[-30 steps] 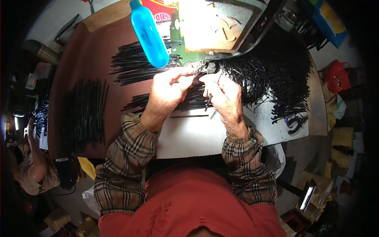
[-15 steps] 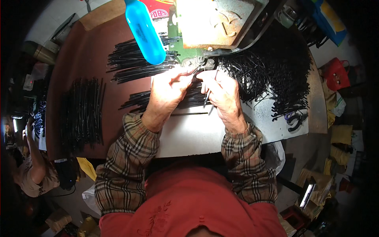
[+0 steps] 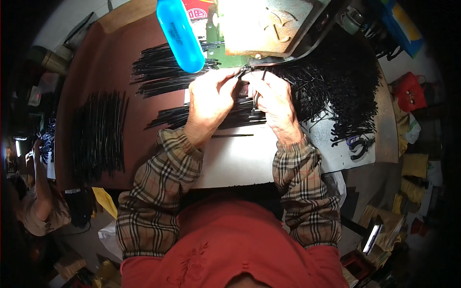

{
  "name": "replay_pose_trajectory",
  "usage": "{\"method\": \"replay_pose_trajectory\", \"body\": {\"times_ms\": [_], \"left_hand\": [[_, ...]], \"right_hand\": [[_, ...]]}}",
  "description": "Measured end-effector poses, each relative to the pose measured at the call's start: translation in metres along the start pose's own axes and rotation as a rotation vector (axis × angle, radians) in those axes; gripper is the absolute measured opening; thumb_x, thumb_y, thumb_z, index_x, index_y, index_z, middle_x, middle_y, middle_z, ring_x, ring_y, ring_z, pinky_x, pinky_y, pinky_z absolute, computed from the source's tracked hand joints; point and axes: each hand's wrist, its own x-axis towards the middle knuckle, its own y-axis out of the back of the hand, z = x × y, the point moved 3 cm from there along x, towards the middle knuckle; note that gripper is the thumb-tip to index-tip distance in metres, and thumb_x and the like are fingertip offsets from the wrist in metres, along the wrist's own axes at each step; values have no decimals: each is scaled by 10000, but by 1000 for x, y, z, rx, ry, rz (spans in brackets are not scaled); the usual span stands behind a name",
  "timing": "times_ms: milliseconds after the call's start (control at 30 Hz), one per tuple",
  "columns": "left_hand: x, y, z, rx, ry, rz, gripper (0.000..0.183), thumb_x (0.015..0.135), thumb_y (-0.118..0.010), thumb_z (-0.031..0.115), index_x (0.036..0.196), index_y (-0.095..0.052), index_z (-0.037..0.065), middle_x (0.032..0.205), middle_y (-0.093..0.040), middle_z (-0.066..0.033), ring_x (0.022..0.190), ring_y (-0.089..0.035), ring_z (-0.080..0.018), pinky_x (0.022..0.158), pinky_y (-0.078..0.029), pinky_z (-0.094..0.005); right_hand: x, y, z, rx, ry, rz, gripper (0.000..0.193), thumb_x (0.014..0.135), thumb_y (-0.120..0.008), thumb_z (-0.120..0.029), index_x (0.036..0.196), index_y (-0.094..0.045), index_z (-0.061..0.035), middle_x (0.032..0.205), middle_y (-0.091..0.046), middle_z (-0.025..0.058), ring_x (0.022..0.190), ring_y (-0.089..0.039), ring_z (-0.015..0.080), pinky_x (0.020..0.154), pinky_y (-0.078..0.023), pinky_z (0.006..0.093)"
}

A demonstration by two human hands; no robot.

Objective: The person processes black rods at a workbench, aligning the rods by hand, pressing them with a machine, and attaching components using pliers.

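Both my hands are raised close to the front of a green machine (image 3: 234,61). My left hand (image 3: 210,103) is closed, thumb and forefinger pinching the end of a thin black wire-like piece (image 3: 244,71) at the machine's working point. Just right of it, my right hand (image 3: 274,102) is closed too, with slender black wire-like pieces (image 3: 256,102) between its fingers, pointing down toward the table. The fingertips almost meet, and they hide the spot where the piece meets the machine. Below and behind the hands lies a bundle of similar black pieces (image 3: 175,115).
More bundles lie at the upper left (image 3: 161,67) and far left (image 3: 101,137); a large tangled heap (image 3: 336,91) fills the right. Black-handled pliers (image 3: 360,148) rest near the right edge. A blue bottle-shaped object (image 3: 181,38) and a rusty metal plate (image 3: 264,29) overhang the work. Another person (image 3: 43,206) sits left.
Both hands have moved slightly up toward the machine, now covering its small metal parts. My left wrist has shifted a little right. Both hands keep their pinch.
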Motion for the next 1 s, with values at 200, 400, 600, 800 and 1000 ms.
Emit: {"method": "replay_pose_trajectory", "body": {"times_ms": [200, 400, 600, 800, 1000], "left_hand": [[-8, -6, 32, 575, -258, 73, 281, 806, -589, -59, 1061, -657, 35, 788, -572, -140, 680, -609, -284, 616, -502, -344], [-12, -10, 31, 726, -423, 133, 453, 693, -582, -101, 1113, -610, 69, 829, -549, -124, 590, -593, -277, 540, -498, -351], [-11, -10, 36, 754, -451, 61, 439, 688, -601, -86, 1111, -600, 30, 922, -593, -156, 609, -616, -278, 560, -515, -349], [-9, -11, 36, 801, -386, 22, 466, 695, -597, -89, 1142, -585, 40, 948, -599, -163, 650, -629, -286, 594, -528, -353], [-10, -14, 19, 802, -368, 10, 488, 690, -606, -105, 1154, -576, 44, 958, -595, -161, 684, -626, -300, 623, -527, -358]], "right_hand": [[-2, 4, -5, 63, 54, -114, 257, 920, -499, -137, 1053, -649, 24, 794, -542, -11, 617, -440, 28, 523, -355, 182], [-2, 3, -7, 141, 105, -149, 244, 928, -500, -136, 1034, -651, 23, 781, -548, -1, 601, -444, 36, 499, -349, 187], [2, 3, -4, -123, 115, 18, 163, 915, -589, -162, 874, -661, -22, 631, -543, -32, 527, -438, 31, 473, -332, 200], [-1, 4, -8, -44, 53, -14, 152, 914, -598, -166, 865, -663, -37, 632, -541, -37, 525, -423, 22, 461, -307, 191], [-2, 5, -1, 32, -64, 2, 170, 924, -583, -176, 901, -631, -15, 664, -533, -19, 521, -442, 34, 463, -354, 203]]}}
